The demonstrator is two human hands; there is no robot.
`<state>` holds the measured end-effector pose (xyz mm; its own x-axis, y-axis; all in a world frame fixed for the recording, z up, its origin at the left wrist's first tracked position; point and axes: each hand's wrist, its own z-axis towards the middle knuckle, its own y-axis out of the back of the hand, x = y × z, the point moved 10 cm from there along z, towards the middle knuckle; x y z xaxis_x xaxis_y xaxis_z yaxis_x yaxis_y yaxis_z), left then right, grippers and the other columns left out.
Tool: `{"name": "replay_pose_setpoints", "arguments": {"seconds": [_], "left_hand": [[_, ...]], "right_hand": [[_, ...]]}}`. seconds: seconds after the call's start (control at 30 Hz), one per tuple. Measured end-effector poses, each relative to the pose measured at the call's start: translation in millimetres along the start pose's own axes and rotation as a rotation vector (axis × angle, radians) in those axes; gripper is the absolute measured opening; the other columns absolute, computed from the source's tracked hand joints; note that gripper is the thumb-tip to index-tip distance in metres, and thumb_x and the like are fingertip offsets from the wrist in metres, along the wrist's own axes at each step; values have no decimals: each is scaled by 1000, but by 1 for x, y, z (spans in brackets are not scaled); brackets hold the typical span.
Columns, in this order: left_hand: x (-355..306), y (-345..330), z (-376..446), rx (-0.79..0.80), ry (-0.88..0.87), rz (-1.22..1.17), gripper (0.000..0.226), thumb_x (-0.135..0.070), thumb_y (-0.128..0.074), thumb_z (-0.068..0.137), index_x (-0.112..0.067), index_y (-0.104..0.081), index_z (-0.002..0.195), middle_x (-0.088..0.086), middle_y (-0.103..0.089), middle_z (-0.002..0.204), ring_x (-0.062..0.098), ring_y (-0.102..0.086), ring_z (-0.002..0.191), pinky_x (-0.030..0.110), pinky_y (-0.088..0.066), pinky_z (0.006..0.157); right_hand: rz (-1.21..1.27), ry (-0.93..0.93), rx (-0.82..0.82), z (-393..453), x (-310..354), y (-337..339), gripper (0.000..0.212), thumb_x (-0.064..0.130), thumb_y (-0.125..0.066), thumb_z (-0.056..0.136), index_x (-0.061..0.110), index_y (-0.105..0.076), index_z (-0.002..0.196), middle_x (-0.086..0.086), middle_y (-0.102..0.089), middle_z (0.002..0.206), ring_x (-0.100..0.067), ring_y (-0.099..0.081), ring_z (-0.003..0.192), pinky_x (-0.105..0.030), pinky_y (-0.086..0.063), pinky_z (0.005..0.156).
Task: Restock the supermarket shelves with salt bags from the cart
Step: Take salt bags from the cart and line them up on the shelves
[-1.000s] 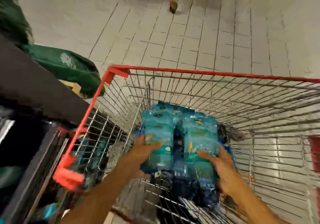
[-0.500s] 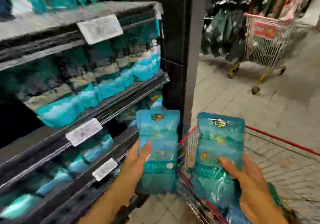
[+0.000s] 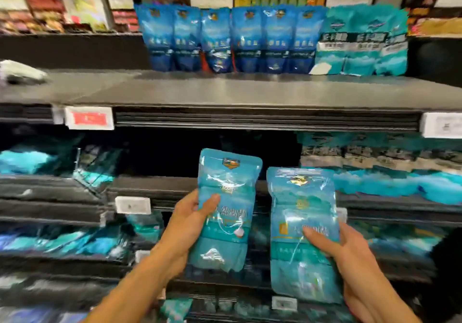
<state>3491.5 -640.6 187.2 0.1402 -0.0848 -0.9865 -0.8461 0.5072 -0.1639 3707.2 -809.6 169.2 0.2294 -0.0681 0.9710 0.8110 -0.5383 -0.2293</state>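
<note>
Gripping 2 salt bags (image 3: 226,205) below shelf edge (image 3: 250,119).

A glossy teal plastic salt bag (image 3: 226,207) is gripped upright by the left hand (image 3: 186,225); at its three o'clock, a second teal bag (image 3: 303,232) is held by the right hand (image 3: 350,260) before dark shelves (image 3: 225,92).

A single wide-angle camera worn on the person's head faces the supermarket shelves (image 3: 250,92) square on and from close by, tilted slightly down. The grey upper shelf board lies a little below eye level, and both forearms rise from the bottom edge into the lower middle. Straight shelf edges bow toward the picture's sides and blur there.
</note>
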Motion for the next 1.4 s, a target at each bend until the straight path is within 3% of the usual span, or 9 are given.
{"name": "replay_pose_setpoints", "arguments": {"seconds": [0.43,0.53,0.63,0.8,0.97,1.1,1.2,1.3,1.4], "left_hand": [[-73,225,113,-567,-292,74,20,-35,-60,96,-19,-67,87,-1,-73,90,6,-69,74,26,-58,65],[-69,245,129,-692,-399,-46,34,-32,-49,102,-17,-63,75,2,-66,82,15,-56,80,32,-50,71],[-64,253,144,-715,-443,-201,53,-25,-38,106,-23,-66,62,-11,-63,72,13,-46,84,28,-44,77],[-74,257,146,-792,-515,-88,52,-26,-39,106,-28,-46,55,-20,-48,45,-1,-35,55,26,-31,54],[-76,268,141,-758,-566,-81,52,-36,-39,105,-13,-50,60,5,-51,62,13,-42,63,33,-36,60],[-75,263,135,-723,-575,-68,51,-41,-38,104,-10,-57,68,10,-57,71,18,-50,70,38,-42,64],[-71,260,134,-695,-517,-66,64,-59,-38,92,-5,-68,108,8,-71,103,20,-64,99,38,-52,87],[-61,261,133,-693,-426,-67,76,-50,-29,87,-5,-41,147,7,-50,147,16,-45,137,37,-34,117],[-62,255,119,-730,-407,167,57,-38,-22,92,-12,-45,137,-5,-61,126,5,-56,115,34,-44,101]], "right_hand": [[-46,48,-83,170,-1,-212,18,-5,-66,84,5,-59,70,-12,-61,68,-16,-62,51,-27,-52,50],[-26,-16,-106,190,-28,-238,12,-6,-65,83,-1,-63,93,-15,-65,93,-28,-65,82,-38,-56,75],[-14,9,-82,199,-38,-263,48,-7,-70,82,4,-59,127,-13,-68,118,-32,-66,108,-49,-53,97],[-91,78,19,198,-46,-298,45,9,-82,69,21,-67,110,0,-74,101,-24,-71,97,-34,-60,79],[-106,121,118,197,-51,-318,37,24,-82,59,30,-64,91,17,-75,79,-3,-72,74,-18,-56,60],[-276,73,125,202,-64,-314,36,28,-87,72,27,-60,96,2,-71,103,-16,-70,93,-41,-59,86],[-298,66,162,200,-63,-315,52,45,-89,55,27,-65,97,4,-74,103,-15,-71,95,-41,-59,88],[-310,63,199,198,-61,-313,72,54,-88,44,24,-69,108,7,-76,103,-11,-72,95,-36,-59,88],[-312,73,213,196,-58,-308,74,54,-86,47,25,-69,112,8,-75,105,-10,-72,96,-34,-58,88]]}}
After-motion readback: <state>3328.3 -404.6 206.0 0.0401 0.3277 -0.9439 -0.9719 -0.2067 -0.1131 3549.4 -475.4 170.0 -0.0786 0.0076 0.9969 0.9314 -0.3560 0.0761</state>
